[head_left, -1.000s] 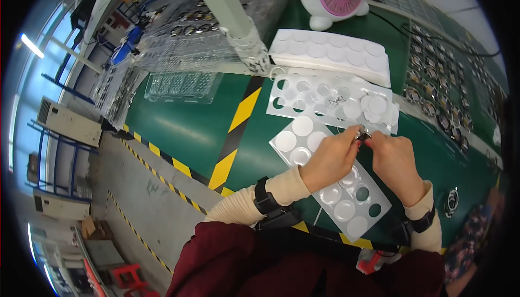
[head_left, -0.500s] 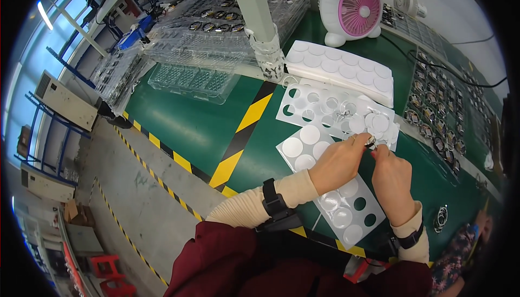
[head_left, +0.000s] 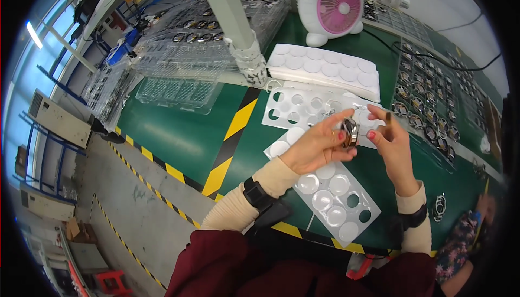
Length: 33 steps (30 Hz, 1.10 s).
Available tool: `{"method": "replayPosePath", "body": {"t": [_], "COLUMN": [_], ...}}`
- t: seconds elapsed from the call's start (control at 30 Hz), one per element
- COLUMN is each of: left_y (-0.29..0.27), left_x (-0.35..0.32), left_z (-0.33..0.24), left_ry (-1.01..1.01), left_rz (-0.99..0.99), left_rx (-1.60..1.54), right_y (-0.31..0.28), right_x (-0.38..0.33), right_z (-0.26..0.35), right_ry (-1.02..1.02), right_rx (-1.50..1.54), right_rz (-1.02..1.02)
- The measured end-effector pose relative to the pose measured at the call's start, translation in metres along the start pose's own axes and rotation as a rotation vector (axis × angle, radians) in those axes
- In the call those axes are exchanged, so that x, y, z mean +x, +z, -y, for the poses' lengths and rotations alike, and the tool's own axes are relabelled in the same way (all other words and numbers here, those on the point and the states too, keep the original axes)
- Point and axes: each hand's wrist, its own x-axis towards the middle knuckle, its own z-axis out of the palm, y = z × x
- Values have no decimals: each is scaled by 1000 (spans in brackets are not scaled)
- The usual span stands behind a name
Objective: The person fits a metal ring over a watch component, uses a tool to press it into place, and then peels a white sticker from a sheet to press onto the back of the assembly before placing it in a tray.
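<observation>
My left hand (head_left: 319, 144) holds a round, shiny metal, watch-like piece (head_left: 351, 133) between thumb and fingers, tilted on edge above the sheets. Just to its right, my right hand (head_left: 396, 153) has thumb and forefinger spread, with a dark band at one finger. Beneath the hands lies a pale sheet of round clear discs (head_left: 322, 199), two of its holes showing green table. Behind it, a second sheet with round holes (head_left: 297, 107) bears loose white discs, partly hidden by my hands. A thick stack of white disc sheets (head_left: 325, 69) sits farther back.
A pink-and-white fan (head_left: 340, 7) stands at the back. Trays of metal parts (head_left: 425, 94) line the right, near a coiled cable (head_left: 440, 207). Clear plastic trays (head_left: 179, 94) lie left of a post (head_left: 230, 21). Another person's floral sleeve (head_left: 455, 248) shows at lower right.
My hands have moved apart from a pinch around the small piece. My left hand has turned, showing the piece more fully; my right fingers have spread. The whole view has shifted slightly.
</observation>
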Motion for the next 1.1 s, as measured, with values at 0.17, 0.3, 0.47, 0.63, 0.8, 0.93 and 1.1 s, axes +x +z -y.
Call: {"method": "replayPosePath", "body": {"t": [0.17,0.3,0.47,0.63,0.8,0.93,1.1], "left_y": [-11,12,24,22,23,26,24], "left_x": [-2,1,3,-2,-3,-3,-5], "left_z": [21,13,17,23,20,15,16], "left_ry": [-168,-145,87,187,167,177,223], "left_rz": [316,-115,-195,-176,-204,-218,-214], "left_rx": [-101,324,202,554,533,501,710], "right_y": [7,-4,-6,3,3,7,3], "right_x": [0,5,6,1,-1,0,1], "right_z": [3,-12,-14,-9,-12,-12,-11], "right_ry": [324,361,318,289,287,207,301], "right_rx": [480,483,345,345,368,348,440], "right_rz": [339,240,121,148,144,100,116]}}
